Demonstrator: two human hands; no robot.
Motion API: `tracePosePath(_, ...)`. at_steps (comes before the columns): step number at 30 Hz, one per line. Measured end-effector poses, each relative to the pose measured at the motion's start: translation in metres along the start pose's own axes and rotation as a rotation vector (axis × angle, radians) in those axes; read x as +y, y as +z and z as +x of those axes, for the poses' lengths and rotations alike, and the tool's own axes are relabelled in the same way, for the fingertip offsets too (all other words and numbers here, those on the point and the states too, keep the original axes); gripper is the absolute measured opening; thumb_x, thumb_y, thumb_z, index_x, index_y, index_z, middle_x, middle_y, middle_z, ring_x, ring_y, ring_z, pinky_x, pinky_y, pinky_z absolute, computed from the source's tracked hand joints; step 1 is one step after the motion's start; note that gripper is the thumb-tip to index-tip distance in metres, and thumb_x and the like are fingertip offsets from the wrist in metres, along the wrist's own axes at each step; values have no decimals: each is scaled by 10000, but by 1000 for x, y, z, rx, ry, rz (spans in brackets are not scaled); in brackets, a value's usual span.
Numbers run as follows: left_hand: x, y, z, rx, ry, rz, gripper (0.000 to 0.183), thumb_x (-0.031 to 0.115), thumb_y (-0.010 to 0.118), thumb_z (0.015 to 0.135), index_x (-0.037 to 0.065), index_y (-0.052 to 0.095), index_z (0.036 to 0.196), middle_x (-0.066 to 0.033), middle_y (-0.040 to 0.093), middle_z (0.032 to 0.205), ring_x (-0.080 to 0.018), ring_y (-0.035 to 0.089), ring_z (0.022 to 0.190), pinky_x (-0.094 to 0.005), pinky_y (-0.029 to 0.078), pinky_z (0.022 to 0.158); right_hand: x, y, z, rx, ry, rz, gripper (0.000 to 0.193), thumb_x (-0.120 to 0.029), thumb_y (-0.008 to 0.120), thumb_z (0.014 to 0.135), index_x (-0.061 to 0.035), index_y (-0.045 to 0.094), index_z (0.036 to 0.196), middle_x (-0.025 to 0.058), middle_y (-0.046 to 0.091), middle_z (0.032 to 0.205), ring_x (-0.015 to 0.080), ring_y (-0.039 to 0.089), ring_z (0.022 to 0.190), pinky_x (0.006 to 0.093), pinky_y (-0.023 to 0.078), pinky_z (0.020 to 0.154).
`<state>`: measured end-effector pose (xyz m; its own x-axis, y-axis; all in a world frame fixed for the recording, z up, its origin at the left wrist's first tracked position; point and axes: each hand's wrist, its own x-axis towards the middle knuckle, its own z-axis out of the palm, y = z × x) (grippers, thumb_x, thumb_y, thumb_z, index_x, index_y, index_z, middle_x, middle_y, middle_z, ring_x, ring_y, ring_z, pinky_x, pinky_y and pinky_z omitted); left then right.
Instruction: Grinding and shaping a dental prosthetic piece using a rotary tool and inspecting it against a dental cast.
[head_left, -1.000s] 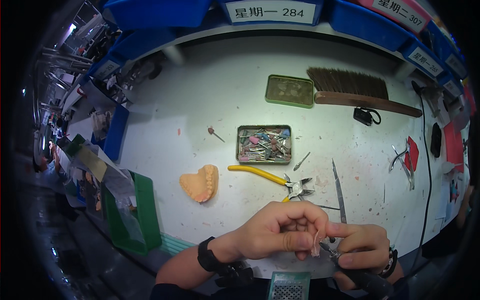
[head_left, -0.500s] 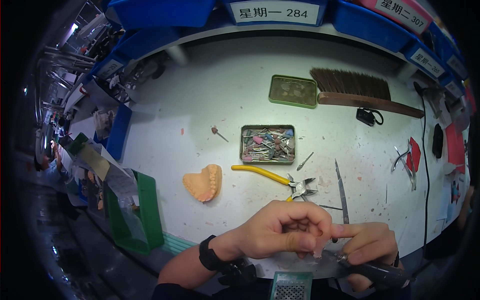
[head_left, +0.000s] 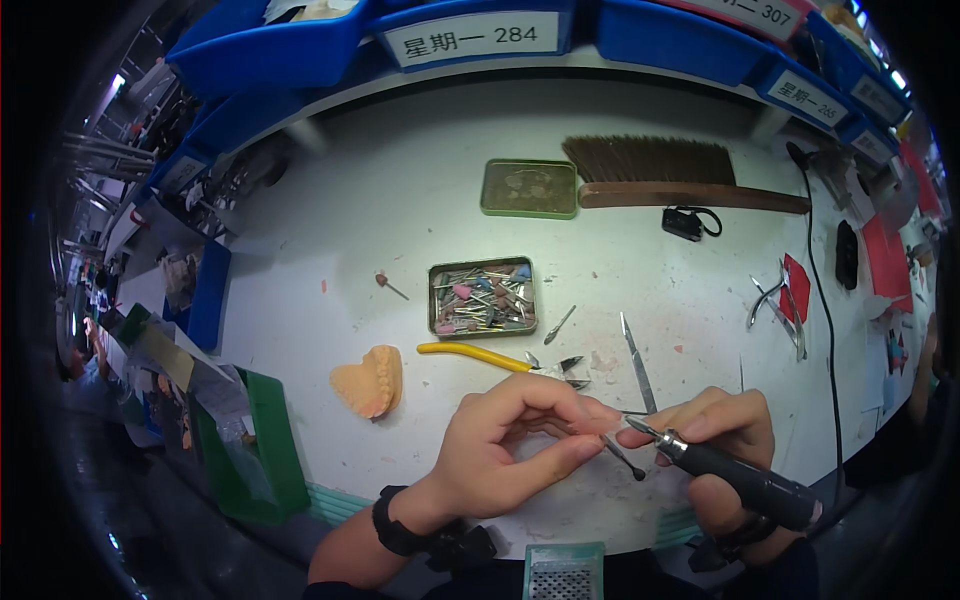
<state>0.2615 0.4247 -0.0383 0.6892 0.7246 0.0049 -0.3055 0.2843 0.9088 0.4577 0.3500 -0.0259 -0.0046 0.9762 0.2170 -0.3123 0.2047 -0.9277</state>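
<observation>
My right hand [head_left: 725, 430] is wrapped round a dark handpiece [head_left: 745, 485], a rotary grinding tool with a silver collar and a thin pointed tip directed left. My left hand [head_left: 520, 440] faces it, thumb and fingers pinched together close to that tip. What the left fingers hold is mostly hidden. A dark-headed bur [head_left: 638, 474] has its shank at the left thumb tip; I cannot tell whether it is held or lying behind. Beyond the hands are yellow-handled cutting pliers [head_left: 480, 355] and a narrow blade-like tool [head_left: 638, 365]. An orange dental model [head_left: 372, 382] lies to the left.
An open tin [head_left: 485, 333] of grinding burs stands mid-bench, its lid [head_left: 530, 187] behind. A long brush [head_left: 690, 195] lies far right, with metal pliers [head_left: 785, 310] nearer. Green [head_left: 290, 450] and blue bins edge the left; blue bins [head_left: 680, 45] line the shelf.
The view has shifted, so bench things sit further left. My hands have drawn slightly apart, and the handpiece tip has come up into view. The pink piece at the left fingertips is no longer clearly visible.
</observation>
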Motion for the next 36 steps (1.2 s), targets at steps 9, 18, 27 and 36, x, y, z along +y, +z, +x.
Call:
tracePosePath(9,-15,8,3,106,252,336,234,-127,619,781,-14,504,949,-264,602,1021,-287,640,945,-372,534,819,0,-8,4,-18,104,13,381,-125,611,826,23,402,1109,213,572,1084,202,567,980,333,430,893)
tracePosePath(18,-22,14,4,220,411,555,203,-106,687,736,-45,582,898,-247,638,991,-265,674,865,-310,560,755,18,-8,4,9,-79,-120,372,-103,636,796,39,445,1082,167,598,934,174,622,812,287,496,775)
tracePosePath(27,-19,12,4,221,463,776,190,-67,725,716,-22,595,847,-227,664,912,-264,687,822,-294,561,701,7,-13,7,-142,61,-163,334,-91,598,830,6,388,1071,195,536,993,283,584,1027,400,451,932)
tracePosePath(36,-17,13,5,266,503,870,208,-33,765,677,4,612,814,-210,677,877,-210,691,700,-257,546,593,8,-15,12,-196,-14,-237,332,-80,609,804,10,425,1065,212,576,994,265,613,964,367,476,879)
